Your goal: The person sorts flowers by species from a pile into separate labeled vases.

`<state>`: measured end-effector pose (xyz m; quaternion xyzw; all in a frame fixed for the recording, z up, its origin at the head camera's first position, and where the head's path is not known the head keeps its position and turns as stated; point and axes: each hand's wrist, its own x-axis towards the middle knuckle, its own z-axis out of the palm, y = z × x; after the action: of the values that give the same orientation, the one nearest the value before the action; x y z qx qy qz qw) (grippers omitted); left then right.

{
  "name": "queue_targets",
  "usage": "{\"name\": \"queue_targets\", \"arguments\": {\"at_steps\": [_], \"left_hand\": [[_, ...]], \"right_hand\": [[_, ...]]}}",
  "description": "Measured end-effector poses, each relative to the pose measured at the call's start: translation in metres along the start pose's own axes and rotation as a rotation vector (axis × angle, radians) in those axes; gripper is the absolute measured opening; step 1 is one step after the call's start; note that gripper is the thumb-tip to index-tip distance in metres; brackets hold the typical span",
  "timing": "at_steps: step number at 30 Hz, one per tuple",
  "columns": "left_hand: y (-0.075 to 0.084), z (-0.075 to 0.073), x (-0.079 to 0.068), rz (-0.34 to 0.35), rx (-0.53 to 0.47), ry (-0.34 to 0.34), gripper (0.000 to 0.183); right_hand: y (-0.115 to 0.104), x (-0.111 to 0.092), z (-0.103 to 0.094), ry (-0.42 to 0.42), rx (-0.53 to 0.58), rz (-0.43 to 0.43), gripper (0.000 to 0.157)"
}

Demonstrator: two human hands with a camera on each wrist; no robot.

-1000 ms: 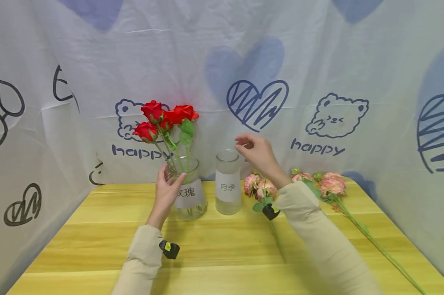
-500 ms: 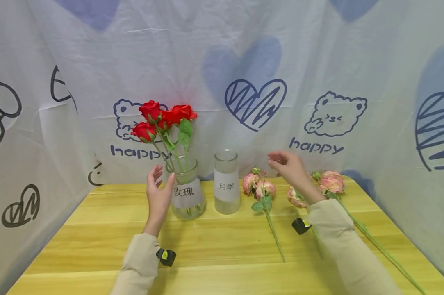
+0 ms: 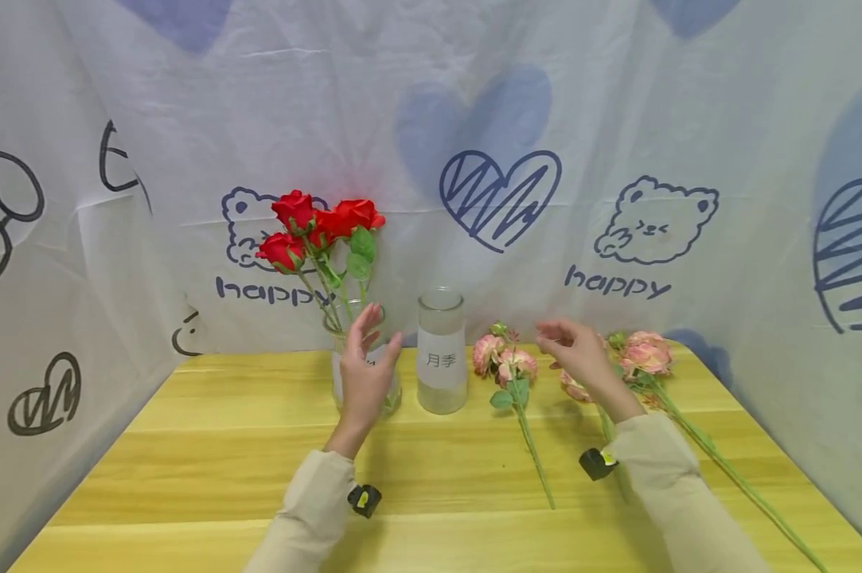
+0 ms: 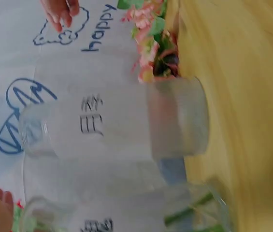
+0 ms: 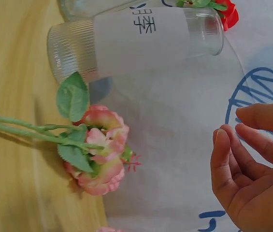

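Observation:
My left hand (image 3: 367,370) is raised in front of the glass vase (image 3: 336,366) of red roses (image 3: 294,211), fingers spread, and hides part of its label. To its right stands a second glass vase (image 3: 441,390) with a paper label, without stems inside. My right hand (image 3: 581,358) hovers over the pink flowers with loosely bent fingers and holds nothing. In the right wrist view its thumb and fingertips (image 5: 221,137) are apart. Closest to it on the left lies a pink flower stem (image 3: 516,368); another pink bloom (image 3: 575,387) is partly hidden behind its wrist.
A further long-stemmed pink flower (image 3: 645,354) lies at the right, its stem reaching the table's front right. The wooden table (image 3: 208,461) backs onto a white curtain (image 3: 373,95) printed with hearts and bears.
My left hand has let go of the rose vase and moved right, across its front. The right hand has moved right and down, from beside the second vase's mouth to over the pink flowers.

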<state>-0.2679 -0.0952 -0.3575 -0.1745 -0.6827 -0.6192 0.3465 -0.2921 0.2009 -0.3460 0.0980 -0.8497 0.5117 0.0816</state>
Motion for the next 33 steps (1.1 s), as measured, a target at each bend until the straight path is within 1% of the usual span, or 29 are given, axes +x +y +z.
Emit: {"name": "queue_targets", "arguments": {"at_steps": [3,5,7,10,13,17,21,24,27,30,33], "left_hand": [[0.002,0.012,0.005,-0.099,0.024,-0.088,0.064],[0.001,0.02,0.009,-0.161,0.046,-0.128,0.07],[-0.001,0.027,0.013,-0.204,0.064,-0.149,0.074],[-0.006,0.036,0.018,-0.248,0.085,-0.162,0.077],[-0.011,0.043,0.022,-0.278,0.099,-0.15,0.079],[-0.016,0.05,0.026,-0.346,0.101,-0.137,0.082],[-0.018,0.059,0.028,-0.417,0.103,-0.159,0.089],[-0.018,0.065,0.03,-0.435,0.111,-0.168,0.092],[-0.017,0.069,0.032,-0.442,0.116,-0.171,0.093],[-0.016,0.071,0.034,-0.448,0.117,-0.174,0.09],[-0.016,0.072,0.036,-0.43,0.119,-0.162,0.084]], "right_hand": [[0.008,-0.002,0.002,-0.002,-0.009,0.016,0.033],[0.013,-0.003,0.005,-0.014,-0.014,0.026,0.033],[0.018,-0.005,0.007,-0.03,-0.007,0.029,0.033],[0.025,-0.007,0.009,-0.05,-0.008,0.023,0.034],[0.033,-0.01,0.01,-0.072,-0.014,0.033,0.035],[0.043,-0.012,0.014,-0.121,-0.022,0.03,0.035],[0.055,-0.015,0.02,-0.173,-0.031,0.03,0.035],[0.063,-0.018,0.026,-0.202,-0.036,0.05,0.033],[0.071,-0.02,0.032,-0.207,-0.037,0.066,0.032],[0.076,-0.021,0.036,-0.201,-0.038,0.093,0.032],[0.076,-0.022,0.038,-0.207,-0.028,0.106,0.033]]}}
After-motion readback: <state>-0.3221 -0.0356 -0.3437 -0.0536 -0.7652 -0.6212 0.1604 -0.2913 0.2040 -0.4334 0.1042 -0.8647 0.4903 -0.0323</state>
